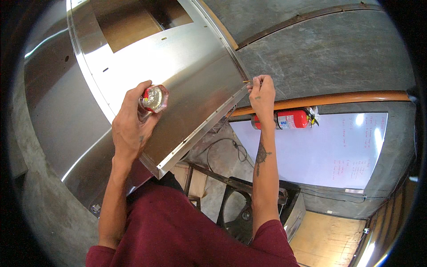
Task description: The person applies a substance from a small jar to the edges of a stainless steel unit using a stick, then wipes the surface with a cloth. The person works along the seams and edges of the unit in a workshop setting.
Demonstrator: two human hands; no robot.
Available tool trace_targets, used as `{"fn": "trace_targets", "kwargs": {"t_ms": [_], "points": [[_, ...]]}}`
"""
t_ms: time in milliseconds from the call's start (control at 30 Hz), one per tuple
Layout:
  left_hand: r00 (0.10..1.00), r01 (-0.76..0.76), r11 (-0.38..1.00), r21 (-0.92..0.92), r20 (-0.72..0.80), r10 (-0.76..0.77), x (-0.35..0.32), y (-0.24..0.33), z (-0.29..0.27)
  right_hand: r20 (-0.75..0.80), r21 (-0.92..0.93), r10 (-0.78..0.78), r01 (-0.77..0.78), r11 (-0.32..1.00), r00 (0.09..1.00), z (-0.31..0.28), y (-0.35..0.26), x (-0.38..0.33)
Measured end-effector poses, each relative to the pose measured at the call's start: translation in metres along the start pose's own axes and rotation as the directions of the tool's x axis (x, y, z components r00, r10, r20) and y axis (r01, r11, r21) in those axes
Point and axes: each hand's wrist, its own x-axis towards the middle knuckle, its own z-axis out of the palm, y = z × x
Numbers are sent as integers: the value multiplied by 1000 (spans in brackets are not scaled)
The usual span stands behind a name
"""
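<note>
Left hand [131,119] clenched around a small clear jar with a red label [154,98], resting on the stainless steel panel [187,71] — jar sits mid-panel. Right hand [261,91] pinches a tiny fastener at the panel's folded edge [209,124] — type too small to tell. Red fire extinguisher [291,119] and whiteboard [329,151] beyond.

Shiny silver sheet-metal panel [178,66], little red-and-silver can [154,98], maroon shirt [178,231], bright red fire extinguisher [291,119] under an orange pipe [338,98], grey concrete floor [320,58].
</note>
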Motion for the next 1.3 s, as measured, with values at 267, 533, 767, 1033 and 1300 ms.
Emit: {"fn": "trace_targets", "kwargs": {"t_ms": [267, 533, 767, 1033, 1300], "points": [[998, 43, 999, -9, 46, -42, -2, -2, -5, 142, -19, 78, -76, 997, 987, 15, 17, 3], [996, 70, 997, -24, 49, -69, 1, 6, -8, 175, -159, -51, 80, 984, 983, 15, 23, 6], [999, 25, 1000, -16, 34, -25, -1, 0, -4, 161, -192, -109, 140, 971, 981, 16, 24, 6], [999, -9, 1000, -3, 31, 9, -2, -4, -3, 151, -225, -113, 146, 963, 982, 16, 22, 6], [1000, -7, 1000, -13, 20, 8, -1, -1, -3, 160, -229, -120, 155, 961, 980, 16, 19, 6]]}}
